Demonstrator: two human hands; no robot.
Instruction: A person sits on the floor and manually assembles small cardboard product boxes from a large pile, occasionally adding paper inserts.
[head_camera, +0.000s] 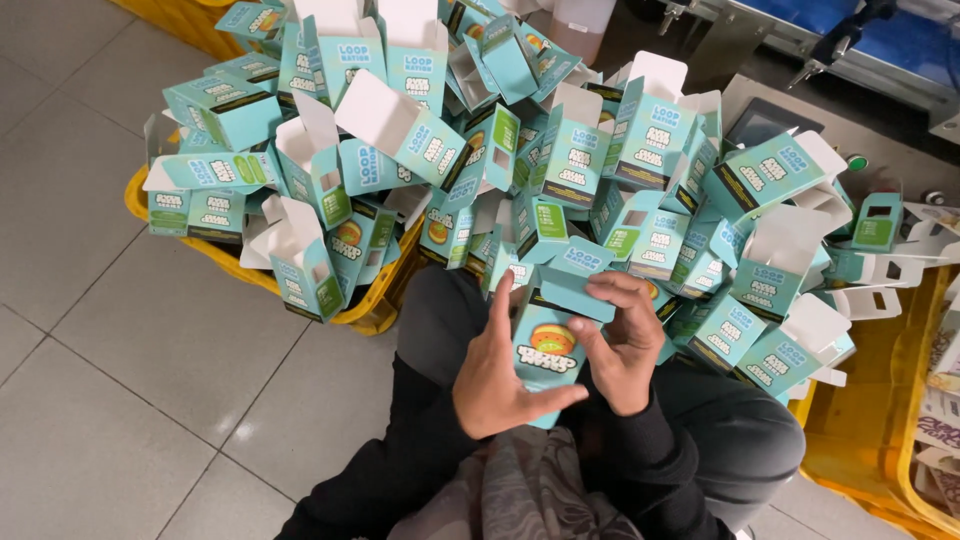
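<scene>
A small teal carton (547, 345) sits upright over the lap, both hands on it: left hand (500, 375) cupping its side, fingers loosely curled, right hand (625, 345) curled over the top flap. Beyond, teal cartons (560, 160) pile over a yellow crate (370, 300).

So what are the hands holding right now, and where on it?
One small teal carton. The left hand grips its left side and lower end; the right hand holds its right side, fingers on the top flap.
</scene>
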